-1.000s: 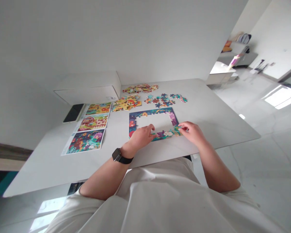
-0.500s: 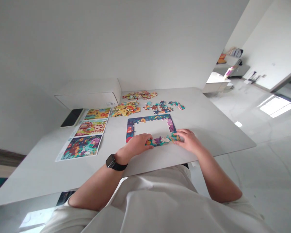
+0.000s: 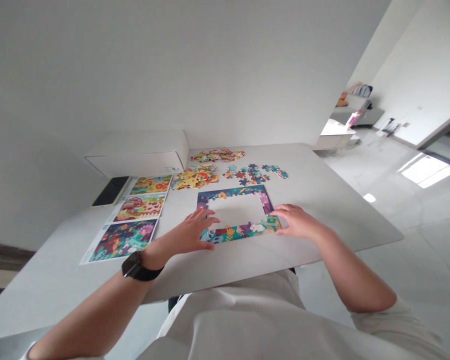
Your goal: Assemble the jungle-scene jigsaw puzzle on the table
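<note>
A rectangular jigsaw puzzle border (image 3: 240,231) lies on the white table, its joined pieces framing a bare middle. My left hand (image 3: 189,231) rests at the border's left side, fingers spread and partly covering the lower left corner. At the lower right corner is my right hand (image 3: 294,221), with thumb and fingers apart along the right edge. Neither hand holds a loose piece. Beyond the border are loose dark blue and teal puzzle pieces (image 3: 249,175).
Yellow pieces (image 3: 195,177) and a reddish pile (image 3: 218,155) lie farther back. To the left are a sheet with three printed pictures (image 3: 123,239), a black phone (image 3: 110,191) and a white box (image 3: 138,162). A wall borders the table's back.
My left hand has moved left from the border's bottom edge to its left side, its fingers opening out. My right hand stays at the right corner. The view has tilted slightly upward.
</note>
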Motion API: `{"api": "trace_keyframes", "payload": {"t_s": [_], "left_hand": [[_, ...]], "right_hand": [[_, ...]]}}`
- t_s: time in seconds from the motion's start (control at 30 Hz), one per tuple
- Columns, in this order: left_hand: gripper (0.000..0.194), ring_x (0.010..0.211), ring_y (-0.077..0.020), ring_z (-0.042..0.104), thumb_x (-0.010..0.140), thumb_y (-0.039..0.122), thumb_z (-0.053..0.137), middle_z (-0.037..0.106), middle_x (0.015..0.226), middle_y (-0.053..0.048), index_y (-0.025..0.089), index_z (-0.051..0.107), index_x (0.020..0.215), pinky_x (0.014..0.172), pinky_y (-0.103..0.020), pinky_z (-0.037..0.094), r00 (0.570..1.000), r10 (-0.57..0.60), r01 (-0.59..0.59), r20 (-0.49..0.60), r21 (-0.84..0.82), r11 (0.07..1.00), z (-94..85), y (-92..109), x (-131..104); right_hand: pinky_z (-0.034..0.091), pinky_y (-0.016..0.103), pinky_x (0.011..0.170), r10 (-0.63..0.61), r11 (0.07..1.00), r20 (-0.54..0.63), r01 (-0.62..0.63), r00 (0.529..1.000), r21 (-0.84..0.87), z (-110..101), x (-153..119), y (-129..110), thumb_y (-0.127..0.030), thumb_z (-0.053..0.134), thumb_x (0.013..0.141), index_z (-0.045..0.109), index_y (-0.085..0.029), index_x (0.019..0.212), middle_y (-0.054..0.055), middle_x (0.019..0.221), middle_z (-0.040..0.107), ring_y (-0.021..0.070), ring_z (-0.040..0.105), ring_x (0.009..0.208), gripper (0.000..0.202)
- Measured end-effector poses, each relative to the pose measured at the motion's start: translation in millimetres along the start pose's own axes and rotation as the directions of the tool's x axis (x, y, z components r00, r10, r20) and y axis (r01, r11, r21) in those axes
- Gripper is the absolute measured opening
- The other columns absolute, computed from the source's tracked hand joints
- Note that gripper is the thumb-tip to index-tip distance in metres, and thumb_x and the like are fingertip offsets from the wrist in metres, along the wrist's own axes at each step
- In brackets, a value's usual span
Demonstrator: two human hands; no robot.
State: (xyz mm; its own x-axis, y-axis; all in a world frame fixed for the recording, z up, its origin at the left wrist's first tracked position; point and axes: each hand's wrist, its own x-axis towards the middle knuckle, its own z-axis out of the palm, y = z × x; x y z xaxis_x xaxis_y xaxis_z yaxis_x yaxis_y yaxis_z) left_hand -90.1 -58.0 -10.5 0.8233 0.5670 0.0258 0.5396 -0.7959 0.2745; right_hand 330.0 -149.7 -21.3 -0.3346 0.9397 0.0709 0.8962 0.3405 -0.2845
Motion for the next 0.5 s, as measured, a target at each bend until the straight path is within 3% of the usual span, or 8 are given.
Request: {"api": "trace_keyframes", "payload": {"t_s": [0.23, 0.37, 0.5], "left_hand": [[0.052, 0.149, -0.0353, 0.051, 0.092, 0.049, 0.079, 0.054, 0.160, -0.012, 0.029, 0.069, 0.139, 0.126, -0.051, 0.044, 0.999, -0.026, 0.025, -0.033, -0.042, 0.999, 14.4, -10, -15], [0.059, 0.147, -0.0354, 0.054, 0.089, 0.054, 0.081, 0.057, 0.158, -0.012, 0.029, 0.069, 0.141, 0.124, -0.051, 0.045, 0.999, -0.024, 0.023, -0.034, -0.006, 1.000, 13.1, -13, -10], [0.064, 0.146, -0.0369, 0.055, 0.087, 0.058, 0.082, 0.057, 0.159, -0.013, 0.029, 0.068, 0.143, 0.123, -0.052, 0.047, 1.000, -0.019, 0.019, 0.003, 0.050, 0.999, 9.8, -15, -7]], "right_hand": [[0.055, 0.048, 0.107, 0.022, 1.000, 0.045, -0.022, 0.999, -0.014, -2, 9, -3, -0.031, 0.096, 0.073, 0.076, -0.030, 0.130, 0.011, 0.133, 0.072, 0.0325, 0.070, 0.121, 0.060], [0.056, 0.046, 0.104, 0.006, 1.000, 0.085, -0.004, 0.996, -0.026, -12, 14, -4, -0.035, 0.095, 0.074, 0.078, -0.032, 0.126, 0.010, 0.128, 0.074, 0.0320, 0.073, 0.115, 0.056], [0.058, 0.043, 0.099, 0.017, 1.000, 0.140, -0.015, 0.990, -0.014, -32, 33, 7, -0.039, 0.086, 0.085, 0.078, -0.029, 0.127, 0.010, 0.125, 0.078, 0.0318, 0.075, 0.111, 0.044]]}}
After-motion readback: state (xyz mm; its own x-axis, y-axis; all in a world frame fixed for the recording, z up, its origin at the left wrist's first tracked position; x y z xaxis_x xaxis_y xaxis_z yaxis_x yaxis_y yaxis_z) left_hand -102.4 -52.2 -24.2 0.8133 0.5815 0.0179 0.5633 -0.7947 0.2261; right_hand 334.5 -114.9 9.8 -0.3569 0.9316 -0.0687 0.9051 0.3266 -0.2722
